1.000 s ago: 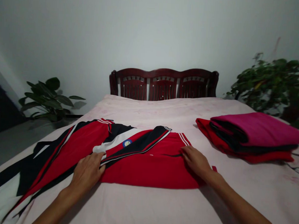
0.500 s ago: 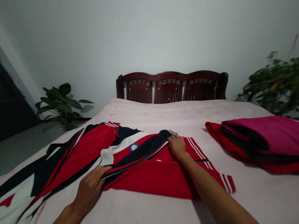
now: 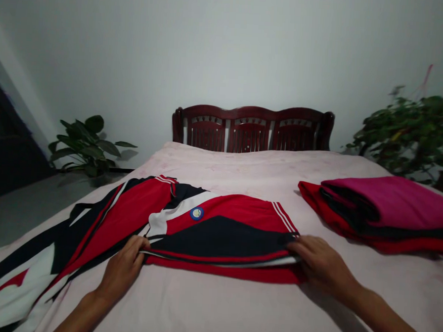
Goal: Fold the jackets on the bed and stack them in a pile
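A red, black and white sports jacket point(image 3: 218, 230) lies partly folded on the pink bed sheet point(image 3: 236, 305). A round blue badge point(image 3: 196, 213) shows on its chest. My left hand point(image 3: 121, 270) pinches the folded layers at the left near edge. At the right near corner of the fold, my right hand point(image 3: 322, 265) grips the black panel with its white stripe. The rest of the jacket, or a second like garment point(image 3: 54, 246), trails off to the left.
A stack of folded clothes point(image 3: 378, 214), magenta on top of black and red, lies at the right of the bed. A dark wooden headboard point(image 3: 253, 130) stands at the far end. Potted plants point(image 3: 85, 146) point(image 3: 416, 134) flank the bed.
My right hand took the black striped panel at the far edge and pulled it toward me and to the right, folding it over the red part. My left hand stayed at the left edge.
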`<state>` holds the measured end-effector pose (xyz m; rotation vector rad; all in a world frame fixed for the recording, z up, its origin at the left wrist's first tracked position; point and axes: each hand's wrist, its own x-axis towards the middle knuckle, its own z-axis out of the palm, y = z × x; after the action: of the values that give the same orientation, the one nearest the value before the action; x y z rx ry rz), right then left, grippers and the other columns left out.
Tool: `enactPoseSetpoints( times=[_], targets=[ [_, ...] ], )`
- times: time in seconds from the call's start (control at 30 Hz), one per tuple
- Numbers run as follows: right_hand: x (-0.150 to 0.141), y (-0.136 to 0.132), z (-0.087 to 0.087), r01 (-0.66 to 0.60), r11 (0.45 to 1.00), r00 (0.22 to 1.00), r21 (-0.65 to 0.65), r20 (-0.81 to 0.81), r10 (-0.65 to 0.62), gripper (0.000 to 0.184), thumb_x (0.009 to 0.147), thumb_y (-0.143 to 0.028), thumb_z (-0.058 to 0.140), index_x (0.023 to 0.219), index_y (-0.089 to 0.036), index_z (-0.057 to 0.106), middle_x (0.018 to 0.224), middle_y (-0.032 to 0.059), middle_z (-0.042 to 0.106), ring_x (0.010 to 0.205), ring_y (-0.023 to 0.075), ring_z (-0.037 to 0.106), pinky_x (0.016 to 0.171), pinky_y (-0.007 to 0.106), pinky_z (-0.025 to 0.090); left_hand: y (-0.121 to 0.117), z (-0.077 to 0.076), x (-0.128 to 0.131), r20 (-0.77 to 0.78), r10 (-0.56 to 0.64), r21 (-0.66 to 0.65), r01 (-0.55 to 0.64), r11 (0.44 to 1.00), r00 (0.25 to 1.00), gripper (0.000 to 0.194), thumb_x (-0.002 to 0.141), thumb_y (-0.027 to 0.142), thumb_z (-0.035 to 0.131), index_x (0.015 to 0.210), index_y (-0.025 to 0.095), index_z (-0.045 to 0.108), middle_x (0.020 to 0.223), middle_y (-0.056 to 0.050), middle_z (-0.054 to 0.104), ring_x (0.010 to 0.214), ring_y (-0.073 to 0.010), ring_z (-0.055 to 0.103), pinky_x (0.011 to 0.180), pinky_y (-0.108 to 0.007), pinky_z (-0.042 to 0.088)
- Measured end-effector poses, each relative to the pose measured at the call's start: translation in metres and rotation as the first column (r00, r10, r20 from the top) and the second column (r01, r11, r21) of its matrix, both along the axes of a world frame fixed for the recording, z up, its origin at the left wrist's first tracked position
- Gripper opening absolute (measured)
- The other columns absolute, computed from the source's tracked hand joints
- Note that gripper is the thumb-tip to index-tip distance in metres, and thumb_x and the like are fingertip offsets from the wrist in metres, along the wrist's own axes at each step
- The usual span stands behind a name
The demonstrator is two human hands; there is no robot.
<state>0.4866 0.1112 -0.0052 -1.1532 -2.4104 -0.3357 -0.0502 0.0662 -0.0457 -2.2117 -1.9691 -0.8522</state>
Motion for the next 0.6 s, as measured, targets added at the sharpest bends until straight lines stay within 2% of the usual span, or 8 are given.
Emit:
enactPoseSetpoints(
  times=[0.03, 0.1, 0.23, 0.33, 0.4, 0.47, 0.53, 0.6],
  targets=[
    [0.005, -0.009, -0.011, 0.020, 0.998, 0.998, -0.062, 0.059, -0.016, 0.045, 0.067, -0.004, 0.049, 0.102, -0.023, 0.069, 0.096, 0.0080, 0.068, 0.090, 0.0240, 0.061, 0.081, 0.037, 0.049, -0.001, -0.002, 0.001, -0.009, 0.010, -0.016, -0.010, 1.000, 1.000, 0.018, 0.090, 0.014, 0.038, 0.090, 0.025, 0.053, 0.096, -0.001, 0.060, 0.083, -0.0161, 0.063, 0.071, -0.026, 0.047],
    [0.011, -0.017, -0.022, 0.085, 0.991, 0.993, -0.106, 0.086, -0.076, 0.045, 0.062, -0.004, 0.049, 0.097, -0.023, 0.069, 0.094, 0.0081, 0.067, 0.089, 0.0247, 0.060, 0.079, 0.037, 0.049, -0.002, -0.003, 0.003, -0.026, 0.017, -0.012, -0.017, 1.000, 1.000, 0.017, 0.090, 0.013, 0.037, 0.088, 0.024, 0.050, 0.093, 0.000, 0.058, 0.079, -0.0162, 0.061, 0.071, -0.027, 0.046],
    [0.014, -0.013, -0.019, 0.125, 0.992, 0.992, -0.009, -0.030, -0.125, 0.031, 0.072, -0.008, 0.049, 0.091, -0.021, 0.069, 0.093, 0.0102, 0.066, 0.089, 0.0255, 0.059, 0.080, 0.038, 0.048, -0.007, -0.003, -0.001, -0.023, -0.028, 0.050, 0.029, 0.998, 0.999, 0.015, 0.088, 0.012, 0.037, 0.088, 0.024, 0.046, 0.096, -0.002, 0.058, 0.085, -0.0175, 0.060, 0.072, -0.028, 0.045],
    [0.017, -0.020, -0.017, 0.067, 0.996, 0.998, -0.058, 0.004, -0.067, 0.028, 0.073, -0.010, 0.049, 0.089, -0.022, 0.069, 0.090, 0.0093, 0.067, 0.086, 0.0250, 0.059, 0.080, 0.040, 0.048, -0.016, -0.005, -0.009, -0.025, -0.095, 0.027, 0.095, 0.995, 0.995, 0.015, 0.086, 0.010, 0.040, 0.086, 0.024, 0.046, 0.097, -0.002, 0.059, 0.087, -0.0179, 0.061, 0.075, -0.028, 0.046],
    [0.020, -0.029, -0.022, 0.014, 0.990, 0.999, -0.137, 0.051, -0.008, 0.035, 0.069, -0.009, 0.050, 0.095, -0.023, 0.069, 0.096, 0.0088, 0.068, 0.091, 0.0255, 0.061, 0.085, 0.041, 0.049, -0.023, -0.006, -0.014, -0.041, -0.134, -0.037, 0.133, 0.991, 0.990, 0.017, 0.086, 0.009, 0.040, 0.084, 0.024, 0.047, 0.095, -0.001, 0.060, 0.088, -0.0184, 0.061, 0.077, -0.029, 0.046],
    [0.025, -0.038, -0.030, -0.006, 0.984, 0.997, -0.179, 0.075, 0.019, 0.047, 0.067, -0.008, 0.051, 0.108, -0.023, 0.069, 0.109, 0.0094, 0.068, 0.105, 0.0270, 0.061, 0.093, 0.044, 0.048, -0.028, -0.004, -0.015, -0.053, -0.166, -0.114, 0.159, 0.981, 0.985, 0.017, 0.087, 0.010, 0.040, 0.086, 0.025, 0.048, 0.096, -0.001, 0.062, 0.091, -0.0189, 0.061, 0.080, -0.030, 0.046],
    [0.028, -0.040, -0.039, 0.011, 0.987, 0.996, -0.159, 0.084, 0.002, 0.056, 0.070, -0.008, 0.052, 0.122, -0.025, 0.065, 0.123, 0.0097, 0.065, 0.115, 0.0281, 0.058, 0.099, 0.046, 0.047, -0.031, 0.000, -0.014, -0.067, -0.201, -0.168, 0.188, 0.968, 0.977, 0.018, 0.086, 0.010, 0.043, 0.091, 0.025, 0.051, 0.105, -0.002, 0.063, 0.099, -0.0198, 0.060, 0.085, -0.031, 0.046],
    [0.029, -0.036, -0.046, 0.042, 0.993, 0.995, -0.110, 0.095, -0.032, 0.061, 0.072, -0.008, 0.054, 0.129, -0.027, 0.062, 0.128, 0.0090, 0.064, 0.117, 0.0278, 0.058, 0.098, 0.045, 0.048, -0.031, 0.005, -0.011, -0.094, -0.242, -0.185, 0.222, 0.957, 0.966, 0.027, 0.083, 0.008, 0.046, 0.100, 0.027, 0.054, 0.116, -0.002, 0.062, 0.109, -0.0209, 0.058, 0.093, -0.034, 0.045]
  ],
)
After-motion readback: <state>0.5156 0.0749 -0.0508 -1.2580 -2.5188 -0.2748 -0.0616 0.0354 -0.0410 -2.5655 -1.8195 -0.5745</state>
